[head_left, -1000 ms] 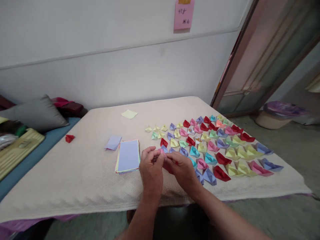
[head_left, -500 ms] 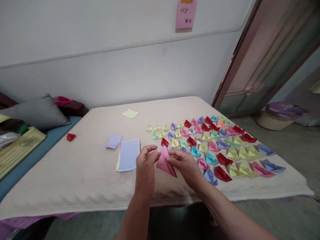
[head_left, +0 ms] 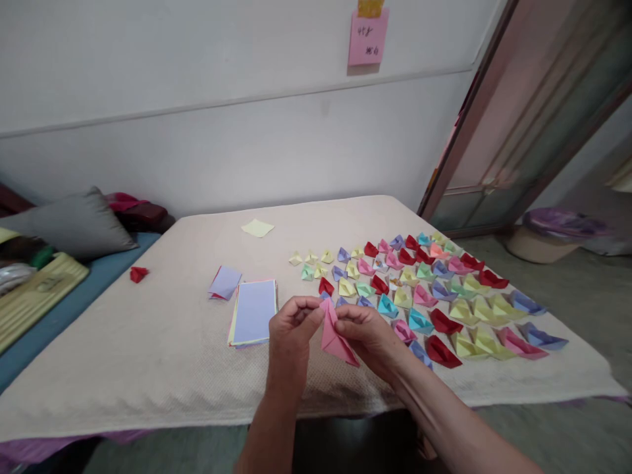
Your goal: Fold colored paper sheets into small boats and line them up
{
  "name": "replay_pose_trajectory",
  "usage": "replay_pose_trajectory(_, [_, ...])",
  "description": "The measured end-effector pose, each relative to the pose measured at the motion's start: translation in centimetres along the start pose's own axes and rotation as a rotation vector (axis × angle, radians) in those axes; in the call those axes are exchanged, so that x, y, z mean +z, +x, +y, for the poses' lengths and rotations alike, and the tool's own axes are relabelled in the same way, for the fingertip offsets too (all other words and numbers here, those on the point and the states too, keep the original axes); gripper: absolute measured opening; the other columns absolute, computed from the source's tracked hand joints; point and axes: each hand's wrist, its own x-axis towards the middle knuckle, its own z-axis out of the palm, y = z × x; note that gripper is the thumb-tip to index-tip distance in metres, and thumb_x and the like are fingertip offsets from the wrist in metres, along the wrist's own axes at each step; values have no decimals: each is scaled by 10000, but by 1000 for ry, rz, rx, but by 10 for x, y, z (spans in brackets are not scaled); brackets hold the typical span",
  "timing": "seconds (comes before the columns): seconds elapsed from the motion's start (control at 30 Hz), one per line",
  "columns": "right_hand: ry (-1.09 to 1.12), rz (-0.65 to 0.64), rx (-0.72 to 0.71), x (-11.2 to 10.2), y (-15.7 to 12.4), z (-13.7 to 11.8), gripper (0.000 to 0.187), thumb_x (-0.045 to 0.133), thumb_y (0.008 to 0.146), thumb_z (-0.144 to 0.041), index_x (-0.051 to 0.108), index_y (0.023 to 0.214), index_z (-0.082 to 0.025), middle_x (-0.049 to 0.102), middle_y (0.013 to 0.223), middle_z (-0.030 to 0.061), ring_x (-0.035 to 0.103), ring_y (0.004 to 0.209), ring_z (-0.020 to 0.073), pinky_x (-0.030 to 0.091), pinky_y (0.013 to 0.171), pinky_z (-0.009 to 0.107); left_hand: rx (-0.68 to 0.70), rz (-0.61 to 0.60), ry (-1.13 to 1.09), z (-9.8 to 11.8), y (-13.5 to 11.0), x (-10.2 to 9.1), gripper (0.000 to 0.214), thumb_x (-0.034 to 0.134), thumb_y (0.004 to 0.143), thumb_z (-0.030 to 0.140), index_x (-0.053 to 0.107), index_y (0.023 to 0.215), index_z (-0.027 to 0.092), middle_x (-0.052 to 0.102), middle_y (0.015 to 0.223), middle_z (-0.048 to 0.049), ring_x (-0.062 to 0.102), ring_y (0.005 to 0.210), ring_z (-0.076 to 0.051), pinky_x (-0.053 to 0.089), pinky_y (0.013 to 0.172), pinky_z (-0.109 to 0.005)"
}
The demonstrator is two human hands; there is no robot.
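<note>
Both hands hold a folded pink paper piece (head_left: 336, 339) just above the near middle of the table. My left hand (head_left: 290, 332) pinches its upper left edge. My right hand (head_left: 369, 336) grips its right side, fingers curled. Right of the hands, several small folded paper boats (head_left: 434, 289) in red, pink, yellow, green, blue and purple lie in rows on the cream tablecloth (head_left: 148, 355). A stack of flat paper sheets (head_left: 253, 311) with a lilac top sheet lies just left of my left hand.
A folded lilac sheet (head_left: 224, 282) lies beside the stack, a yellow note (head_left: 257, 228) farther back, and a red folded piece (head_left: 137, 274) near the left edge. A grey cushion (head_left: 74, 224) sits at far left. Pink sticky note (head_left: 367, 37) hangs on the wall.
The pink paper, bunched between the fingers a second ago, has been pulled open into a pointed flat shape. The hands stay in much the same place.
</note>
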Motion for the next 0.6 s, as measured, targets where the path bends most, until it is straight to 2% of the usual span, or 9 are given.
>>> replay_pose_trajectory(0.27, [70, -26, 24, -1, 0, 4, 211, 791, 623, -258, 716, 793, -158, 680, 690, 19, 614, 648, 154, 451, 673, 276, 137, -18, 125, 0, -3, -3, 59, 606, 738, 168, 645, 781, 176, 667, 920, -37, 605, 843, -158, 461, 742, -268])
replay_pose_trajectory(0.6, [98, 13, 78, 3, -1, -1, 236, 825, 544, -285, 719, 717, -164, 651, 632, 2, 552, 565, 132, 426, 594, 257, 170, -62, 172, -2, -3, -3, 77, 591, 743, 157, 659, 759, 189, 662, 918, -38, 601, 880, -172, 462, 762, -281])
